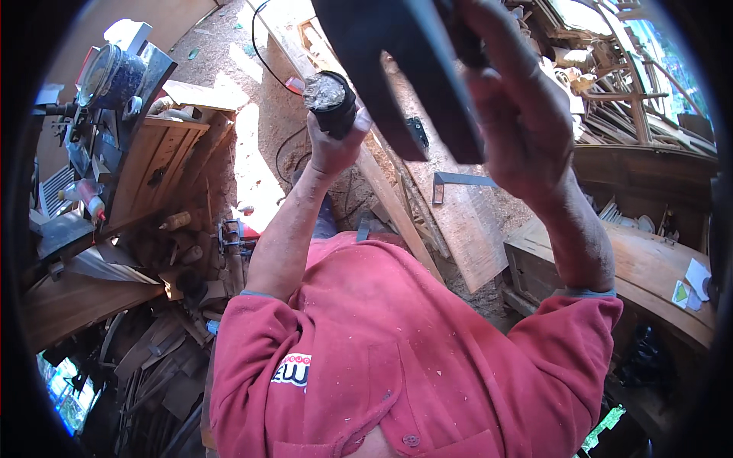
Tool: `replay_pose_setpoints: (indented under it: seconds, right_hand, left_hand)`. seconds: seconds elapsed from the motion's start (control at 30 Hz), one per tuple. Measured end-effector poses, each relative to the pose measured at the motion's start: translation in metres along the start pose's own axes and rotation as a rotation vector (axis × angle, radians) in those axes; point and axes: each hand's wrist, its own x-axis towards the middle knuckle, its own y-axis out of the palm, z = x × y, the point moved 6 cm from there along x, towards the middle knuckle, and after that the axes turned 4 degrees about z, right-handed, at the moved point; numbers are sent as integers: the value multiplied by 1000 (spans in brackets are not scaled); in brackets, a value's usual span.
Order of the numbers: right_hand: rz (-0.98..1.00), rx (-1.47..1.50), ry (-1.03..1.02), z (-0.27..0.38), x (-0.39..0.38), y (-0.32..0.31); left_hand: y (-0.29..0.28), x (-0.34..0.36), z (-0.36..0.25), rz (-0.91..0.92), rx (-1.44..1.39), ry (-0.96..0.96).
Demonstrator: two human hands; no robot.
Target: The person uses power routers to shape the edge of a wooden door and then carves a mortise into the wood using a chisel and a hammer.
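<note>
My left hand (333, 149) is wrapped round a black cylinder (336, 116) with a rough, dusty grey end (324, 90) facing up. It may be a power tool's body, but its kind is not plain. My right hand (528, 141) is raised close to the camera. Its fingers are bent against a large dark curved object (382, 53) with prongs like a fork, blurred and cut off by the upper edge. What this object is, I cannot make out. Beneath the hands, a wooden board (469, 229) bears a metal try square (458, 180).
Long wooden strips (393, 202) lie beside the board. A black cord (256, 38) runs over the dusty floor. At left, a blue can (118, 76) and a glue bottle (92, 200) stand on a cluttered bench. Wooden furniture (634, 259) is at right, with scrap wood (618, 91) piled beyond.
</note>
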Motion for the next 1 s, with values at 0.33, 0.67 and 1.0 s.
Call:
replay_pose_setpoints:
  seconds: [0.33, 0.67, 1.0]
  right_hand:
    - [310, 155, 384, 7, -6, 5]
    - [218, 283, 541, 2, -46, 15]
    - [230, 210, 526, 2, -42, 20]
  left_hand:
    - [-33, 0, 24, -57, 45, 21]
    - [-33, -5, -13, -164, 51, 38]
    - [-35, -5, 0, -166, -217, -94]
